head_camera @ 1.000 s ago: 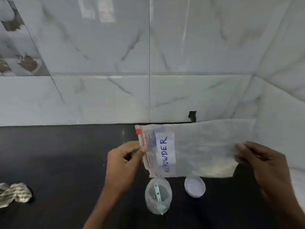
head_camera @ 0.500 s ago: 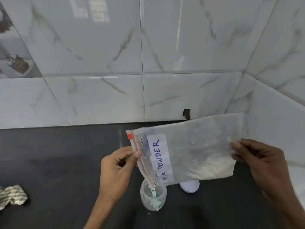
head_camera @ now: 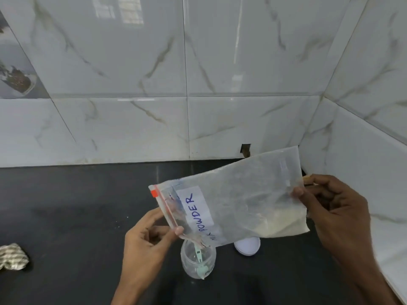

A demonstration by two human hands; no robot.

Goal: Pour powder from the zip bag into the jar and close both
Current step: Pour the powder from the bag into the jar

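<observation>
Left grip point(head_camera: 148, 242) pinching zip bag point(head_camera: 244, 194) mouth, right grip point(head_camera: 337, 209) pinching its bottom, label point(head_camera: 195, 205) "MILK POWDER" (blue handwriting), jar point(head_camera: 197, 261) beneath

Between left hand point(head_camera: 147, 241) and right hand point(head_camera: 337, 212), bag point(head_camera: 242, 201), zip end low at left hand, powder point(head_camera: 284, 225) in corner by right hand, jar point(head_camera: 197, 260) on counter point(head_camera: 77, 216) under zip end, lid point(head_camera: 247, 246) just right of jar, cloth point(head_camera: 13, 256) well left of left hand.

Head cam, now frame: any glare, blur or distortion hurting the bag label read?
Head view: window glare sits on the upper wall tiles, not on the bag; label is sharp, POWDER legible, the word before it less clear; tile seams slant near the edges, wide-angle distortion.
</observation>
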